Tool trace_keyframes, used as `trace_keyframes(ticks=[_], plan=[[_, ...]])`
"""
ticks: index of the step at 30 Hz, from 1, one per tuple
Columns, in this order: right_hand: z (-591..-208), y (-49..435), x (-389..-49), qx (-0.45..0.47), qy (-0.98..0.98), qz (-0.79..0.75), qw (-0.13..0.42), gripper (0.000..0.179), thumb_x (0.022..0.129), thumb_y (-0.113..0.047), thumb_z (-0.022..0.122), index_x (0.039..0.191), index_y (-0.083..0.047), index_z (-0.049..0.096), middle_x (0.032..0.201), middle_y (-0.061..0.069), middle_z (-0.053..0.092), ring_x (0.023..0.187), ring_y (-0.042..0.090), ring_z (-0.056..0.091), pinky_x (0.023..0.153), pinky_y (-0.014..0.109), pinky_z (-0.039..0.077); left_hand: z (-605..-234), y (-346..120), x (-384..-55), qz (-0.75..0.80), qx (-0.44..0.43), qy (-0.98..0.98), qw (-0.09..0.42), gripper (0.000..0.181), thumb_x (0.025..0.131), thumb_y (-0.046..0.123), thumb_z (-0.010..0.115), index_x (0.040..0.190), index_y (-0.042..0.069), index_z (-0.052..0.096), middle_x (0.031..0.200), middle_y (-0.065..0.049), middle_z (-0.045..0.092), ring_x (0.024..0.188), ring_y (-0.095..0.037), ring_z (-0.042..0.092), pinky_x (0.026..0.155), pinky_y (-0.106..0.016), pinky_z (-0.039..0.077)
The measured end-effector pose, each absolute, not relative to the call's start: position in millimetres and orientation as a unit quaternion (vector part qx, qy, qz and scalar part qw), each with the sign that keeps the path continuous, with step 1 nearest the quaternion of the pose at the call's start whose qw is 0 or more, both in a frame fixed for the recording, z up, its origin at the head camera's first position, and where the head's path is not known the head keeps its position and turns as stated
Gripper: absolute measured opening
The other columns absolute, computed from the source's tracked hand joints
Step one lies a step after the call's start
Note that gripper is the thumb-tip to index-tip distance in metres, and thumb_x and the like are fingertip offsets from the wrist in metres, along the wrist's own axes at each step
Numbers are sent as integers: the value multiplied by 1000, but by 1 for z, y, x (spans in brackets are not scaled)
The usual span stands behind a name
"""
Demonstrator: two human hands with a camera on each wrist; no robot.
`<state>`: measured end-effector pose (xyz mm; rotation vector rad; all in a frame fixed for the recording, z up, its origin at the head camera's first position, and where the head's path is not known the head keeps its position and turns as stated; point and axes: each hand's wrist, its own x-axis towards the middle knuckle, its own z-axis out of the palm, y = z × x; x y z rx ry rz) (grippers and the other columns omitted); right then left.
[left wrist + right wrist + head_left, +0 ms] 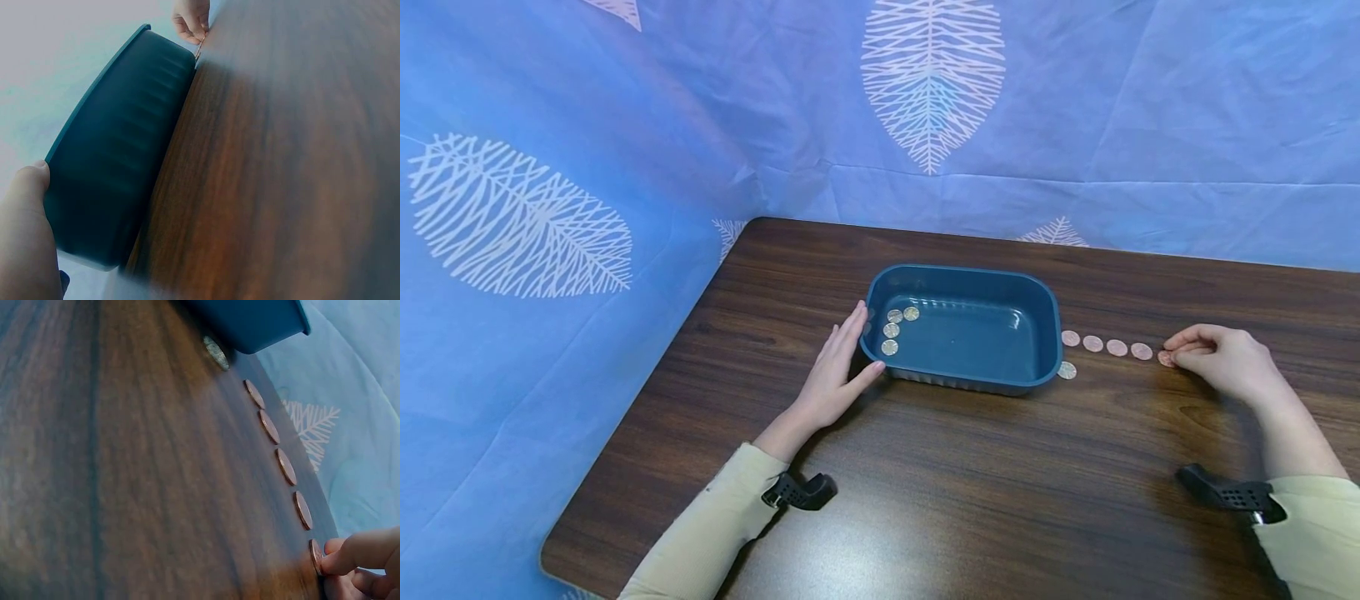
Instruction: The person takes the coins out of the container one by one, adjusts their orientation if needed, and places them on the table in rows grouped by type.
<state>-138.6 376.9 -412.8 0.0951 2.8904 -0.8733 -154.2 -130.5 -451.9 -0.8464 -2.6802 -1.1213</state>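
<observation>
A dark teal plastic bin [970, 379] stands on the wooden table. My left hand [831, 379] lies against its left end, fingers straight along the side and thumb at the near corner; in the left wrist view the thumb [31, 181] touches the rim. To the right of the bin, several copper coins [1116, 347] run in a row toward my right hand [1225, 362]. Thumb and fingertips of that hand pinch the copper coin [316, 556] at the row's right end, low at the tabletop.
Several pale gold coins [891, 330] lie inside the bin, grouped at its left end. One silvery coin [1067, 370] sits on the table by the bin's near right corner. Behind the table [970, 483] hangs a blue cloth [775, 100] with white leaf prints.
</observation>
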Motion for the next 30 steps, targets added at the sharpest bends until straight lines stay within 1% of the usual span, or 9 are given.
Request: trace_keyframes(ticks=[2,10,12,18,19,22,25,26,30], plan=[[-413,376,-139,37,954,-290,60,31,97,-25,56,106,4,64,83,10,69,65,-4,51,73,52,38,-451,-130,-155,-371,-280,-884,57,77,98,53,42,155,13,10,160,-5,9,144,-13,10,114,-53,10],[-412,378,-141,48,953,-293,61,33,97,-27,56,108,4,63,84,10,69,68,1,52,74,55,37,-450,-129,-156,-373,-277,-884,58,77,97,53,43,155,15,9,160,-7,10,144,-12,10,114,-51,9],[-412,378,-141,42,953,-294,59,33,98,-25,55,112,3,61,87,12,68,69,0,52,73,55,37,-449,-129,-156,-373,-276,-884,58,77,97,53,42,155,15,9,160,-6,10,144,-12,10,114,-51,9],[-403,366,-145,18,954,-299,22,36,98,-26,53,122,0,57,98,17,65,68,-10,47,64,40,40,-449,-129,-155,-371,-275,-885,54,77,97,53,42,155,15,9,160,0,7,144,-12,11,114,-51,9],[-400,361,-148,15,954,-298,9,36,98,-28,54,122,-2,57,97,13,65,69,-12,46,61,38,40,-449,-129,-155,-371,-276,-885,54,77,97,53,43,155,14,9,160,-1,7,144,-12,11,114,-51,9],[-387,340,-155,-5,948,-318,-6,38,97,-28,55,124,-2,54,103,15,62,73,-12,45,63,38,41,-449,-129,-154,-371,-274,-886,54,77,97,52,44,155,14,10,160,0,7,144,-12,11,114,-51,9],[-371,311,-162,-27,940,-340,-19,39,97,-32,55,125,-5,54,105,15,61,77,-10,47,69,36,42,-450,-130,-154,-371,-272,-886,53,77,97,52,44,155,14,10,160,2,6,144,-12,11,114,-51,9],[-365,301,-164,-37,936,-349,-17,40,97,-32,55,126,-4,55,106,18,60,78,-8,48,72,34,41,-450,-130,-154,-371,-271,-887,53,77,97,53,43,155,15,10,160,3,6,144,-12,11,114,-51,9],[-349,259,-175,-70,924,-376,-24,35,95,-32,59,122,-9,59,105,13,63,82,-3,54,73,22,43,-451,-130,-153,-370,-270,-887,55,77,97,55,42,155,16,10,160,4,6,144,-12,11,114,-50,9]])
